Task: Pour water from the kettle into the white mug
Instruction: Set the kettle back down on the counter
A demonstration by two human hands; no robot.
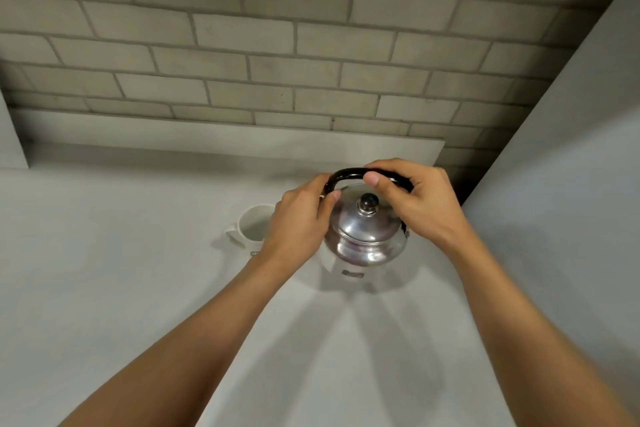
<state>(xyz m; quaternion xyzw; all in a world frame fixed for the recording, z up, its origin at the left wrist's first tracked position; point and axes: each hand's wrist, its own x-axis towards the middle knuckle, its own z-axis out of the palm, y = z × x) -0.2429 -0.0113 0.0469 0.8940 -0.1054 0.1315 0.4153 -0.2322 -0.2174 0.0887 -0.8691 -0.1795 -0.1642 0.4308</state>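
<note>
Both hands on kettle, mug left

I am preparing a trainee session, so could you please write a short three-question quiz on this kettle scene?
1. True or false: the right hand grips the kettle's black handle.
2. Which side of the kettle is the white mug on: A left, B right, C behind?
3. Fill in: the kettle lid's knob is coloured ____.

Key: 1 true; 2 A; 3 black. The left hand rests against the kettle's left side.
</note>
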